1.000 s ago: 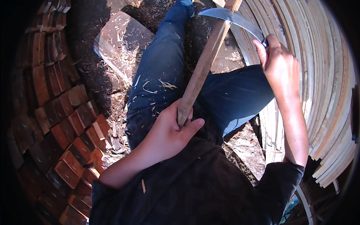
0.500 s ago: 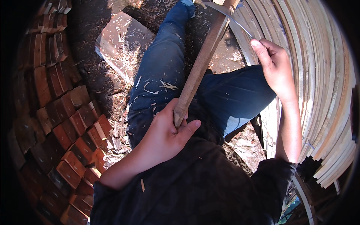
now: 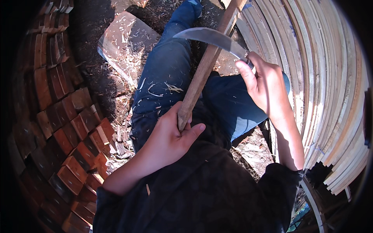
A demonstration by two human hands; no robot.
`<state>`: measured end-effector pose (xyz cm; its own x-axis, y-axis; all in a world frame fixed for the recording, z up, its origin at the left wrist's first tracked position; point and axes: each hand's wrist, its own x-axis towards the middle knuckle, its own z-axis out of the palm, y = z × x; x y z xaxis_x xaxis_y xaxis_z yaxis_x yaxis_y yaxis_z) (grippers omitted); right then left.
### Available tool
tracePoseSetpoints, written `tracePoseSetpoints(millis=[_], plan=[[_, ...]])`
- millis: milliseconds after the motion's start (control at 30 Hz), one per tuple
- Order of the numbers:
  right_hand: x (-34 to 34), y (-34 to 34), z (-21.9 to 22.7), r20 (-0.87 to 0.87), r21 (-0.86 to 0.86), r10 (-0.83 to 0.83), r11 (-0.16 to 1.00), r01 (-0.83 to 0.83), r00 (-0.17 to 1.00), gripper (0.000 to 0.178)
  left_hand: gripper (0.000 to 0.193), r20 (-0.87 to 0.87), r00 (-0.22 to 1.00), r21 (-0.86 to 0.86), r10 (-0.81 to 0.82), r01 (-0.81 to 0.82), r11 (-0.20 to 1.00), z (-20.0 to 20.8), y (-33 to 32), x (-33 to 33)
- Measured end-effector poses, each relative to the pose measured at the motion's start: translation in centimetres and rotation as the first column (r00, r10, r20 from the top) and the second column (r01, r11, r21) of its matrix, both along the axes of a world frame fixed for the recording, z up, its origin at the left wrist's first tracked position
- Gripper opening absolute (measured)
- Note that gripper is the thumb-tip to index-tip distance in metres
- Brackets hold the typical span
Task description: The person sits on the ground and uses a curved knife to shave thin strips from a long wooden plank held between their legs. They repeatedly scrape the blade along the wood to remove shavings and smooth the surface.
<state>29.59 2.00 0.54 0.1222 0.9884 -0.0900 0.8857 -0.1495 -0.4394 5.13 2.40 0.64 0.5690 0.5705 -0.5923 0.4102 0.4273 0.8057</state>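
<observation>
Between my legs slants a long brown wooden stick [image 3: 202,73], rising away to the upper right. My left hand [image 3: 169,134] is wrapped round its near end, the thumb lying to the right of it. My right hand [image 3: 264,81] is closed on the handle of a knife [image 3: 210,38] with a curved, sickle-like blade; most of the handle is hidden in the fist. The blade points left and crosses over the stick at its upper part. Pale fresh wood shows on the stick's right edge near the far end. Whether blade and wood touch, I cannot tell.
Stacked reddish-brown wood blocks [image 3: 74,171] rise at the left. Long pale wooden strips [image 3: 322,77] lie in a thick bundle at the right. A flat board [image 3: 126,39] covered in shavings lies beyond my left leg, and curled shavings rest on my jeans [image 3: 161,73].
My right hand has come nearer and to the left, bringing the knife down along the stick. The blade has turned its flat side into view. My left hand has barely moved.
</observation>
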Motion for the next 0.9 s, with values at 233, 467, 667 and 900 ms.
tracePoseSetpoints(millis=[233, 467, 667, 900], plan=[[1.3, 1.1, -0.2, -0.099, -0.112, -0.109, 0.989, 0.098, 0.989, 0.039, 0.027, -0.044, 0.999, -0.087, -0.008, 0.004, 0.996, 0.3, 0.3, -0.4], [2.2, 2.5, -0.6, -0.008, -0.099, -0.132, 0.986, 0.13, 0.991, 0.039, 0.027, -0.072, 0.997, -0.034, -0.018, 0.016, 0.999, 0.1, 0.8, -0.7], [3.6, 4.8, -1.2, 0.034, -0.039, -0.124, 0.991, 0.126, 0.992, 0.042, 0.026, -0.084, 0.996, -0.088, -0.023, 0.016, 0.996, 0.6, 1.0, -0.8], [2.4, 3.4, -1.9, 0.198, 0.011, -0.062, 0.998, 0.061, 0.978, 0.042, 0.024, -0.06, 0.998, -0.079, -0.008, 0.004, 0.997, 0.3, 0.3, -2.2]])
